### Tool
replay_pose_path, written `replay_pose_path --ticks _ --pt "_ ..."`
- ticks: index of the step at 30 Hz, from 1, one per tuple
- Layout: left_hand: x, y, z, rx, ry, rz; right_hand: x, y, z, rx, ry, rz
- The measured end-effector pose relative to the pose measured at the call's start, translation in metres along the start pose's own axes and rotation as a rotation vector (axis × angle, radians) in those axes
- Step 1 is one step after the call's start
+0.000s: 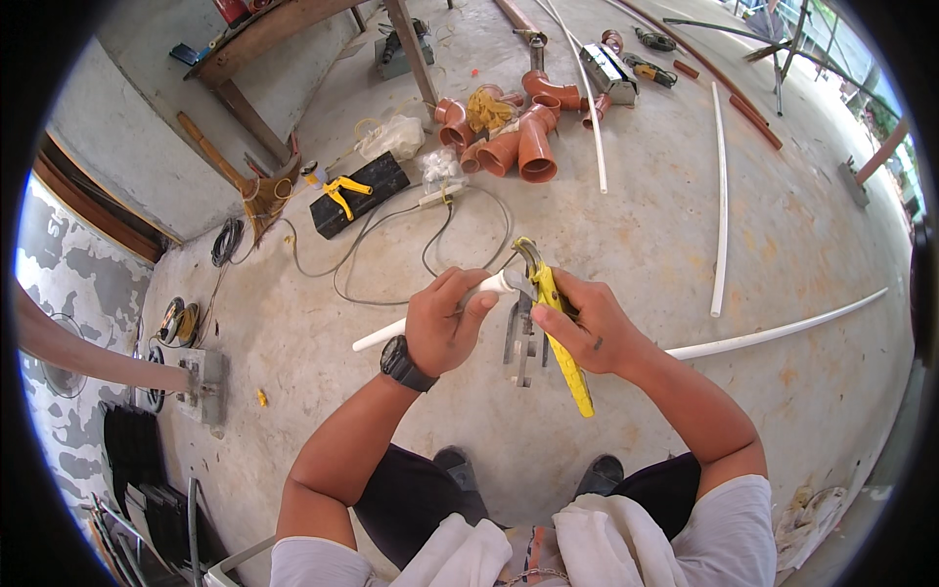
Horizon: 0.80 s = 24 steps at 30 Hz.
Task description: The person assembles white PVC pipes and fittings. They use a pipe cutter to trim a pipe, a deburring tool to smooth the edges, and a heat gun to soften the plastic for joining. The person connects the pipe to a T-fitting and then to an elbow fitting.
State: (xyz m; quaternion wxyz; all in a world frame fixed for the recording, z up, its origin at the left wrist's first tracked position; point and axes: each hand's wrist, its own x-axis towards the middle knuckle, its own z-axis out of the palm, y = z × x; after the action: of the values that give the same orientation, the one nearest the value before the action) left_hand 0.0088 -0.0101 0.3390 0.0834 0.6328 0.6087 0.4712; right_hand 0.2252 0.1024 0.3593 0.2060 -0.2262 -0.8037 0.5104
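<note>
My left hand (440, 328), with a black watch on its wrist, is closed around a short white plastic pipe (380, 335). One end sticks out to the left, and the other, seemingly wider end is beside the cutter's jaws. In my right hand (592, 323) is a pipe cutter (569, 380) with yellow handles and a curved metal jaw. The jaw is up at the pipe's right end; I cannot tell whether the blade touches it. Beneath, between my hands, a grey slotted metal piece (525, 342) shows, partly hidden.
White pipes (719, 205) lie on the concrete floor (626, 430) to the right. Orange-brown pipe fittings (536, 147) are piled ahead. Near them are a black box (358, 194) with a yellow tool (345, 192) on it and looping cables (337, 264). A post (108, 347) stands at left.
</note>
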Motion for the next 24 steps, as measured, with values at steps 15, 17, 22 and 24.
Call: replay_pose_path --ticks 15,17,22,24 --pt "0.000 -0.003 0.001 -0.026 0.001 -0.020 0.002 -0.003 -0.002 -0.023 -0.013 0.015" --pt "0.000 -0.003 0.001 -0.032 0.000 -0.024 0.002 -0.004 -0.003 -0.026 -0.002 0.011" --pt "-0.001 -0.005 0.002 -0.071 0.014 -0.025 0.002 -0.012 -0.004 -0.032 0.000 0.036" --pt "-0.001 -0.005 0.003 -0.094 0.023 -0.037 0.003 -0.010 -0.002 -0.115 0.057 -0.010"
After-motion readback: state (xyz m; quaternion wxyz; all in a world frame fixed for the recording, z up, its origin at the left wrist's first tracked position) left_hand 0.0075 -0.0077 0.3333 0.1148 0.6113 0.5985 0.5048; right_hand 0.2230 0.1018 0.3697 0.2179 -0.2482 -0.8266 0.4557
